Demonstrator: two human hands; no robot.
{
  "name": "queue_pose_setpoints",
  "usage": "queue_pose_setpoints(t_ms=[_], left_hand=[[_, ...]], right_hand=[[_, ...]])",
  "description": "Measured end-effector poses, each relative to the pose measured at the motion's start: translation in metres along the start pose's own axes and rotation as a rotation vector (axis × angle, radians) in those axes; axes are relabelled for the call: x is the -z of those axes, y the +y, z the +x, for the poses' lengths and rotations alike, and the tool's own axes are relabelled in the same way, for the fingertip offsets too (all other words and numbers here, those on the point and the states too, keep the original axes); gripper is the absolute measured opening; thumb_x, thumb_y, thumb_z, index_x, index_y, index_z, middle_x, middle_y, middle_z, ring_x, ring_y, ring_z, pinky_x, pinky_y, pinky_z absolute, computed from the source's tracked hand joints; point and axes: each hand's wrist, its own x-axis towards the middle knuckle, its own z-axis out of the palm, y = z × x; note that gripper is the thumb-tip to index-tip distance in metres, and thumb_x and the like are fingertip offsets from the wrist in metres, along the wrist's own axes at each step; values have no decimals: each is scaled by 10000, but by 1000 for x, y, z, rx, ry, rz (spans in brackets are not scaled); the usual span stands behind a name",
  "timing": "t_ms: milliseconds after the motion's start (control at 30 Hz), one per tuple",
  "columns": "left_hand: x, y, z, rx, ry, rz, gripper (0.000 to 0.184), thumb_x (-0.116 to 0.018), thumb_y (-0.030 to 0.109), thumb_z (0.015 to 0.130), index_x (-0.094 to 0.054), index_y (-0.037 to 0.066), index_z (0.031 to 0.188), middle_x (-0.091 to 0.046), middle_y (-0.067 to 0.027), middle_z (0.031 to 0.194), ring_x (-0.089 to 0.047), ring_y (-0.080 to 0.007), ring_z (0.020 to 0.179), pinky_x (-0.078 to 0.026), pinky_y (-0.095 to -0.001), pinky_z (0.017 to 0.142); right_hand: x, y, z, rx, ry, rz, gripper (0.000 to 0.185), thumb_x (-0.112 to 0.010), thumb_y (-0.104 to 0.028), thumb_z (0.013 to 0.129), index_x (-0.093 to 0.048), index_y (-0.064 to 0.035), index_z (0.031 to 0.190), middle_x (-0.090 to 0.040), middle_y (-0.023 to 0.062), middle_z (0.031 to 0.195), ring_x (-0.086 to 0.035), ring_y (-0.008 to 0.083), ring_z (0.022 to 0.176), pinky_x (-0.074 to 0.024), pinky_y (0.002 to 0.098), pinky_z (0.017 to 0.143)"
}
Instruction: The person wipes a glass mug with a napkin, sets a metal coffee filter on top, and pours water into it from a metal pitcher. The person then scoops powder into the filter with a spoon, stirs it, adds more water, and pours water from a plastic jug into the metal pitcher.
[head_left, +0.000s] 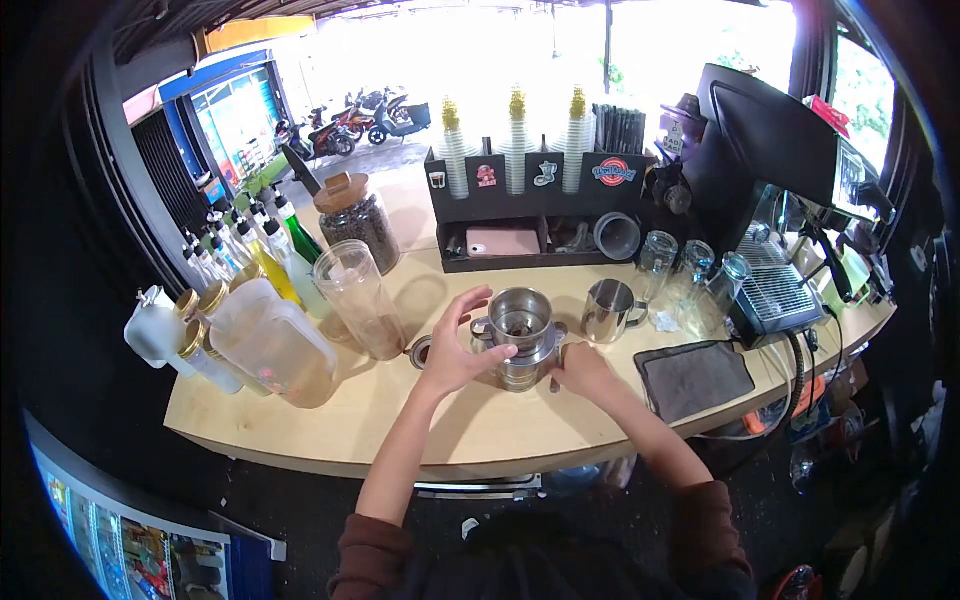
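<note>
A metal coffee dripper (521,318) with dark grounds inside stands upright on a metal cup (519,376). My left hand (458,352) is at the dripper's left side, fingers spread and curved, the thumb across its front. Closed at the dripper's right is my right hand (584,372), its fingertips on a narrow metal piece that looks like a spoon (555,381); the grip is partly hidden. A small round metal part (420,353) lies on the counter left of my left wrist. Beyond my right hand stands a steel mug (607,311).
Left on the counter (480,440) stand a clear plastic tumbler (362,300), a plastic pitcher (280,350), a jar of beans (358,225) and several bottles. A black cup organizer (540,215) stands behind. Glasses (657,262), a dark cloth (694,380) and an espresso machine (780,290) are right.
</note>
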Motion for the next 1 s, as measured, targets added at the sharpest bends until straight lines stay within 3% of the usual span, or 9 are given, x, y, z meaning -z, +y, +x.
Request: queue_pose_setpoints(t_ms=[100,233,300,367,500,633,700,900,1000], left_hand=[[6,22,9,11,-72,165,834,-852,347,564,-484,2,1229,-573,-158,1168,-565,-262,1079,-437,-378,941],[0,38,19,86,-169,189,798,-851,363,551,-526,-11,1176,-605,-155,1105,-591,-258,1026,-454,-361,923],[-1,36,18,83,-153,199,788,-854,350,549,-529,-14,1168,-613,-157,1083,-596,-254,1015,-462,-360,913],[-3,38,17,77,-137,210,777,-856,337,546,-533,-16,1159,-620,-158,1061,-601,-251,1004,-469,-359,903],[-5,45,13,102,-57,178,737,-852,217,556,-512,27,1181,-589,-111,1116,-566,-210,1060,-502,-357,883],[-12,56,12,83,63,184,748,-848,174,551,-472,31,1182,-564,-103,1116,-541,-212,1084,-525,-356,844],[-15,50,12,47,83,173,736,-846,170,551,-474,33,1172,-557,-105,1108,-543,-210,1070,-537,-336,825],[-32,43,8,-2,183,240,767,-863,173,536,-457,33,1171,-545,-109,1126,-537,-213,1073,-553,-327,801],[-29,41,8,-11,192,231,824,-857,197,531,-432,79,1227,-542,-109,1127,-465,-288,1134,-508,-374,853]], right_hand=[[-6,-6,7,-151,-37,99,140,-619,-131,757,-656,3,774,-660,198,772,-653,353,707,-534,381,694],[-9,10,9,-82,110,-71,156,-591,-137,776,-653,6,787,-655,218,773,-654,363,691,-532,404,689],[17,10,6,-224,-22,58,214,-525,-73,801,-606,99,900,-624,288,826,-623,424,856,-514,469,745],[34,19,6,-115,177,-97,198,-494,-75,830,-572,106,857,-602,321,797,-611,442,848,-507,480,729],[114,-36,-38,140,562,178,148,-457,-114,895,-524,13,855,-607,223,717,-597,405,694,-469,486,614],[142,-76,-63,288,527,180,99,-493,-120,880,-533,-30,896,-591,161,709,-581,370,651,-453,465,586],[138,-88,-67,477,562,-165,76,-523,-88,846,-544,-41,901,-553,134,705,-577,339,644,-456,438,586],[114,-106,-50,501,531,-427,254,-567,-59,739,-518,-15,984,-512,114,910,-554,273,878,-515,361,627],[111,-108,-55,585,461,-448,286,-575,-58,716,-512,-17,992,-499,106,939,-536,258,902,-519,348,633]])
